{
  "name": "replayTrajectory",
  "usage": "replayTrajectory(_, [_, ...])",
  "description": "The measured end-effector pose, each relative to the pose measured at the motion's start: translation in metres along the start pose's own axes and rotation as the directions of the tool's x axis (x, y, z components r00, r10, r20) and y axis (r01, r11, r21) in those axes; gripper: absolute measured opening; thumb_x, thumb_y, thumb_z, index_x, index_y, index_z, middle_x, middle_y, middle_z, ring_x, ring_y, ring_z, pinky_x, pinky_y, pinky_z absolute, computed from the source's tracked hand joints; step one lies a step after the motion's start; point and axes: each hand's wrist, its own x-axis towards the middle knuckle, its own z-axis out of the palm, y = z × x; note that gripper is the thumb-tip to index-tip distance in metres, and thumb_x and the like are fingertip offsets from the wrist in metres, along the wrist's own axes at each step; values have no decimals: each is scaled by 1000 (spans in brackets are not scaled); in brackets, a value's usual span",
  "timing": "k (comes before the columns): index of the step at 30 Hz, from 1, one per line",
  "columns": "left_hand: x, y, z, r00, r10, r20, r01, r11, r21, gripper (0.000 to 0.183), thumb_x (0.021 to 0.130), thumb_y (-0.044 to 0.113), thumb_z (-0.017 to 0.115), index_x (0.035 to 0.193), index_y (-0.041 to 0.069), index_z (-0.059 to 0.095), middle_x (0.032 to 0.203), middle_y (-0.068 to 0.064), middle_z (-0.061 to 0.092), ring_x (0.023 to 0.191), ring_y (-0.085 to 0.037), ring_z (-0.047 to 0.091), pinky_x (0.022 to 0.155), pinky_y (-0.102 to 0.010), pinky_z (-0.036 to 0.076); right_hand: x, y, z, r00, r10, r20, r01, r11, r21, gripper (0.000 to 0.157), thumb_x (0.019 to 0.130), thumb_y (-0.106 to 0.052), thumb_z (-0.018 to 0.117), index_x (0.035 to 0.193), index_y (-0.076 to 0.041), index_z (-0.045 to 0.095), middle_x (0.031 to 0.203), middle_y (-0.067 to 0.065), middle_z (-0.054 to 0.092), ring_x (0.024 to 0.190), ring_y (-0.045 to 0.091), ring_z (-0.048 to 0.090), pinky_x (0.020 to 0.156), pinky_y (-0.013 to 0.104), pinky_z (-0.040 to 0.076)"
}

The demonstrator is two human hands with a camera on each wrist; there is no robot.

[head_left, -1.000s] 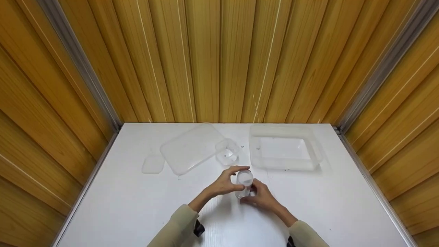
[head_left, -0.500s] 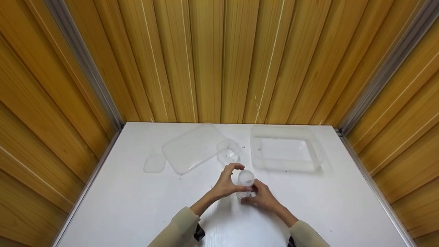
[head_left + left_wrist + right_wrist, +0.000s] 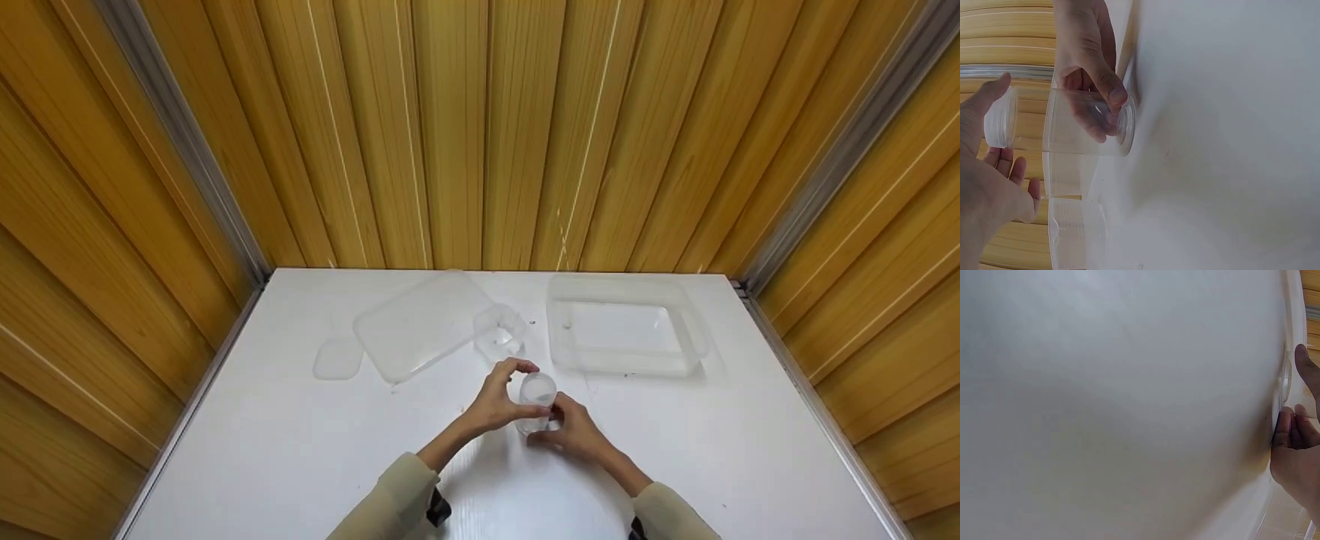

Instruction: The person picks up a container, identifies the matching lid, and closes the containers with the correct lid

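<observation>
A clear plastic jar (image 3: pixel 1060 126) stands upright at the near middle of the table, topped by a whitish screw lid (image 3: pixel 998 126). My left hand (image 3: pixel 495 403) grips the lid, with the thumb on the near side and the fingertips on the far side. Low on the jar, my right hand (image 3: pixel 576 429) holds the body near its base, thumb in front. Through the clear wall, the right fingers show in the left wrist view. Only the jar's base rim shows beside the right hand in the right wrist view.
Behind the jar is a small clear container (image 3: pixel 500 346), partly over a large translucent lid (image 3: pixel 420 326). A small square lid (image 3: pixel 337 360) lies at left. A big translucent box (image 3: pixel 626 361) stands at back right on the white table (image 3: pixel 262 450).
Around the lid, my left thumb has shifted right and the fingertips slightly left since the first frame. My right hand keeps its place on the jar.
</observation>
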Motion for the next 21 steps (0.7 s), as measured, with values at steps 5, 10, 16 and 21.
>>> replayTrajectory(5, [1, -3, -3, 995, 90, 45, -91, 996, 20, 60, 78, 20, 84, 131, 5, 61, 130, -12, 65, 121, -20, 52, 101, -44, 39, -1, 0, 0, 1000, 29, -5, -29, 999, 17, 59, 76, -15, 90, 125, 2, 61, 115, 14, 68, 100, 21, 65, 86, 28, 55])
replayTrajectory(10, [2, -3, -4, 992, 70, 103, -68, 997, -23, 62, 77, 13, 80, 136, 7, 61, 134, -12, 65, 123, -23, 51, 105, -53, 41, -2, 0, 0, 999, 39, -8, -39, 998, 44, 59, 76, -14, 90, 125, 2, 61, 115, 13, 69, 100, 21, 65, 85, 29, 55])
replayTrajectory(16, [6, -4, -2, 991, 59, 118, -57, 998, -20, 62, 76, 13, 82, 135, 7, 63, 132, -11, 66, 120, -23, 52, 104, -52, 41, -2, 1, 0, 999, 38, -9, -37, 997, 61, 58, 75, -13, 91, 123, 1, 62, 115, 12, 68, 99, 17, 65, 85, 27, 55])
replayTrajectory(21, [8, -2, -1, 991, 43, 129, -39, 999, -35, 61, 77, 16, 85, 134, 9, 64, 130, -9, 67, 116, -16, 52, 103, -43, 41, -1, 1, -1, 1000, 26, -2, -26, 998, 55, 57, 77, -14, 90, 124, 2, 61, 116, 13, 67, 100, 21, 66, 86, 29, 56])
